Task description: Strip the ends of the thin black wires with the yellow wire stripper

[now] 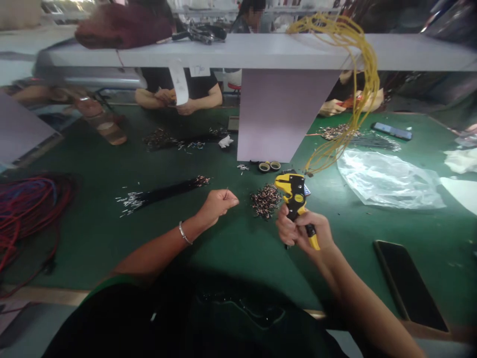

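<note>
- The left hand (218, 206), with a metal bracelet (182, 232) on its wrist, hovers over the surface (238, 258) near the middle of the near edge. Its fingers (231, 199) are curled together and seem to pinch a thin, short wire (225, 192), though the hand hides most of it and the view is too coarse to be sure.
- The right hand (303, 231) is just right of the left, its fingers clamped around the handles of a yellow-and-black wire stripper (294, 196), held upright above the surface.
- The stripper looks light and stiff, and its handles are the place to grip. The short wire looks light and springy, easily lost, so it is best pinched near its end. The stripper's jaws are turned away, and the grip hides part of the handles.
- A heap of short wire pieces with metal ends (265, 200) lies just ahead of the hands, between them and a pair of tape rolls (269, 166).
- A black wire bundle (160, 195) lies left of the heap, and a phone (408, 283) lies face-up near the right edge.
- Farther off are a red-and-blue wire coil (30, 214), a plastic bag (387, 181), and a co-worker's hands (162, 97), partly behind a raised shelf (238, 54).
</note>
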### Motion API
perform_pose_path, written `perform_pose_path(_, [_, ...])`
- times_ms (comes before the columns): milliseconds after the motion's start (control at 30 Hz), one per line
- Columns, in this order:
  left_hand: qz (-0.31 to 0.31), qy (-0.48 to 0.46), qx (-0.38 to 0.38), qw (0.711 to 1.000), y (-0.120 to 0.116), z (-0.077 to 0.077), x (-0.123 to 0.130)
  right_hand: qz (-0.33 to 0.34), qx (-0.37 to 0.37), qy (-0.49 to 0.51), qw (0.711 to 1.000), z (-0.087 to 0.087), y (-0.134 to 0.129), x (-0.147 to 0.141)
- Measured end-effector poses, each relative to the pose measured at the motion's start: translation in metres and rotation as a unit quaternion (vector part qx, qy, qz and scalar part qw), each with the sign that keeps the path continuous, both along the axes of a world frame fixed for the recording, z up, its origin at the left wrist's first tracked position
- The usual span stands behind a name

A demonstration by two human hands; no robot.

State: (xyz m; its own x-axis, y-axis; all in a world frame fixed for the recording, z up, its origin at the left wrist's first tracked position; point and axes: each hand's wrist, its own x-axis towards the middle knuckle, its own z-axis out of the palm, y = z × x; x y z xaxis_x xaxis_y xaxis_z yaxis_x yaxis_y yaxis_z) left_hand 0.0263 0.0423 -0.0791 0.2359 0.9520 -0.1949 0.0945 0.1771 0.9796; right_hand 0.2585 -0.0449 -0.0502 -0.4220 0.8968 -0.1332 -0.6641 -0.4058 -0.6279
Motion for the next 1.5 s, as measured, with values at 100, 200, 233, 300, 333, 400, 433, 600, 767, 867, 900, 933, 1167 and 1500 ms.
perform_pose_path(100, [0.013, -0.004, 0.000, 1.000, -0.002, 0.004, 0.000, 0.021, 0.029, -0.040, 0.999, 0.001, 0.000, -0.002])
perform_pose_path(200, [0.015, -0.007, 0.000, 1.000, -0.003, 0.006, 0.000, 0.030, 0.050, -0.060, 0.996, -0.003, -0.001, -0.012])
perform_pose_path(233, [0.016, -0.006, 0.002, 1.000, -0.003, 0.006, -0.001, 0.029, 0.054, -0.059, 0.996, -0.005, -0.002, -0.015])
perform_pose_path(300, [0.016, -0.001, 0.007, 1.000, -0.004, 0.006, -0.002, 0.024, 0.057, -0.052, 0.997, -0.010, -0.002, -0.021])
perform_pose_path(333, [0.015, 0.006, 0.016, 1.000, -0.004, 0.006, -0.002, 0.020, 0.055, -0.050, 0.997, -0.013, -0.002, -0.022])
perform_pose_path(400, [0.011, 0.035, 0.055, 0.998, -0.007, 0.007, -0.003, 0.006, 0.050, -0.057, 0.997, -0.019, -0.001, -0.025])
perform_pose_path(433, [0.008, 0.057, 0.081, 0.995, -0.009, 0.008, -0.003, -0.004, 0.050, -0.063, 0.997, -0.023, -0.001, -0.026])
perform_pose_path(600, [-0.003, 0.156, 0.183, 0.971, -0.022, 0.016, -0.001, -0.016, 0.067, -0.082, 0.994, -0.039, -0.001, -0.031])
perform_pose_path(767, [-0.003, 0.160, 0.226, 0.961, -0.029, 0.020, 0.002, -0.008, 0.080, -0.099, 0.992, -0.045, -0.002, -0.034])
perform_pose_path(867, [0.012, 0.161, 0.246, 0.956, -0.027, 0.021, 0.001, -0.001, 0.086, -0.101, 0.991, -0.045, -0.003, -0.034])
perform_pose_path(900, [0.016, 0.161, 0.251, 0.954, -0.026, 0.022, 0.001, 0.005, 0.086, -0.099, 0.991, -0.045, -0.003, -0.034])
perform_pose_path(933, [0.018, 0.160, 0.257, 0.953, -0.026, 0.021, 0.000, 0.013, 0.086, -0.096, 0.992, -0.044, -0.004, -0.033])
perform_pose_path(1167, [0.008, 0.173, 0.401, 0.900, -0.024, 0.018, -0.002, 0.077, 0.081, -0.052, 0.992, -0.037, -0.007, -0.032])
perform_pose_path(1500, [0.003, 0.198, 0.527, 0.826, -0.030, 0.020, -0.001, 0.099, 0.073, -0.016, 0.992, -0.024, -0.011, -0.036])
